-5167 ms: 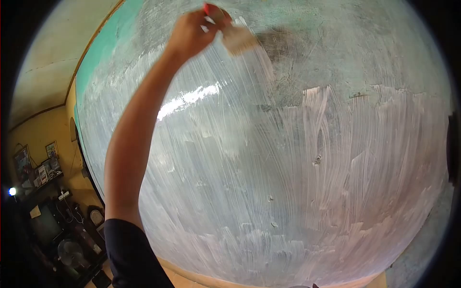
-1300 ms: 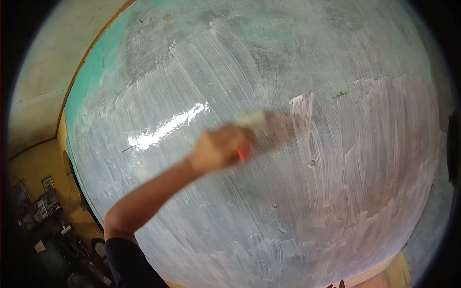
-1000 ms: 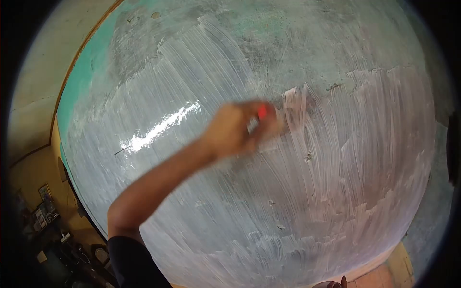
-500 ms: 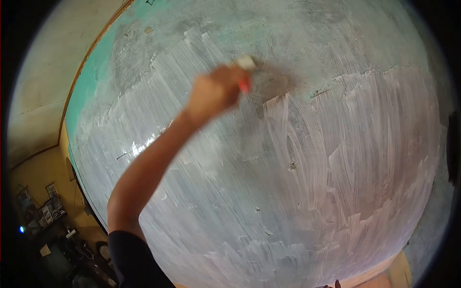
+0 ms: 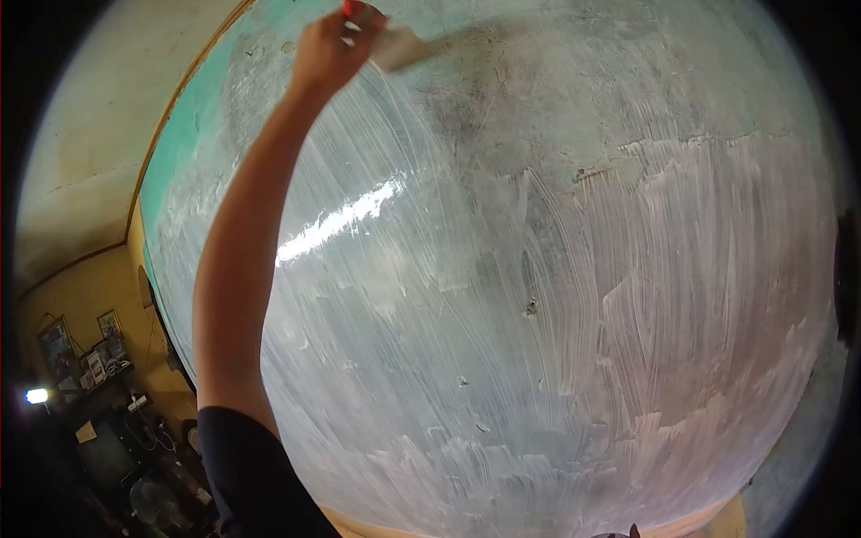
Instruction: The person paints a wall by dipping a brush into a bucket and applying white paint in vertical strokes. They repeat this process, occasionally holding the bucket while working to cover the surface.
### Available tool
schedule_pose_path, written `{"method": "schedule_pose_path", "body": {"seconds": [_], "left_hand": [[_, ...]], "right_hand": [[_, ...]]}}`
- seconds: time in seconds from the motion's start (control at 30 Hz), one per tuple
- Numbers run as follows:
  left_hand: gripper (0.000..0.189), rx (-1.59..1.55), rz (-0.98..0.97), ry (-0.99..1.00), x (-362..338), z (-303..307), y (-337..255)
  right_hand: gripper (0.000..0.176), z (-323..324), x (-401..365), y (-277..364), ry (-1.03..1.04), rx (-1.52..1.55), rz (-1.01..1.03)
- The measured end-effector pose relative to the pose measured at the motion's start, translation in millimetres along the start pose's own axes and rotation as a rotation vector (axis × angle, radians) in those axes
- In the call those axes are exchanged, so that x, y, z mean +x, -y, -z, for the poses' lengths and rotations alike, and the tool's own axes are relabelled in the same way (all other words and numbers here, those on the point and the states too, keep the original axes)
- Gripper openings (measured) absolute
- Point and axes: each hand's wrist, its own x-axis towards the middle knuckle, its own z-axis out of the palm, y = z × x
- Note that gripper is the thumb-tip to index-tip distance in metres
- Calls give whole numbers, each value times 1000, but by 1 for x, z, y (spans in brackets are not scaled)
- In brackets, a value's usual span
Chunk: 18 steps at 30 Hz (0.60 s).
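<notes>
My left hand [image 5: 336,49] is raised high at the upper left of the wall and closed around a paintbrush. A bit of the brush's red handle [image 5: 348,9] shows at the top of the fist. Its pale bristles [image 5: 397,49], blurred by motion, point right against or close to the wall [image 5: 448,332]. White streaky paint covers much of the grey wall, with a wet shine below the hand. At the bottom edge a small dark tip [image 5: 634,531] pokes up beside a curved edge; it may be a finger of my right hand, but I cannot make it out.
Bare grey and green wall [image 5: 502,81] borders the paint at the top. Wooden trim [image 5: 166,117] runs along the ceiling. At lower left are a shelf [image 5: 99,390] with picture frames, a lit lamp [image 5: 37,395], a dark screen [image 5: 108,453] and a fan [image 5: 157,504].
My left hand has swept up and to the left along the wall with the paintbrush, and the arm is straighter. The view has shifted slightly.
</notes>
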Motion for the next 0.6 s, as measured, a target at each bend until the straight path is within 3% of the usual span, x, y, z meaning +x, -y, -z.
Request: {"method": "schedule_pose_path", "body": {"seconds": [0.1, 0.2, 0.27, 0.33, 0.4, 0.5, 0.6], "left_hand": [[17, 213, -88, -114, 19, 4, 19], [19, 106, -231, -187, -7, -17, 13], [21, -30, -231, 21, -58, -23, -24], [30, -77, -498, 117, -116, -22, -67], [28, -209, -501, 254, -173, -13, -116], [23, -361, -357, 529, -218, 11, -166], [20, -496, -202, 722, -227, 16, -169]], "right_hand": [[57, -6, -4, -3, 0, -27, 44], [54, -8, -11, -4, -114, -29, 128], [54, -16, -12, -5, -176, 19, 107], [54, -7, -11, -4, -145, 28, 99], [54, -5, -12, -5, -128, 30, 89], [57, 1, -4, -10, -49, 64, -1], [61, 16, 2, -10, 12, 90, -44]]}}
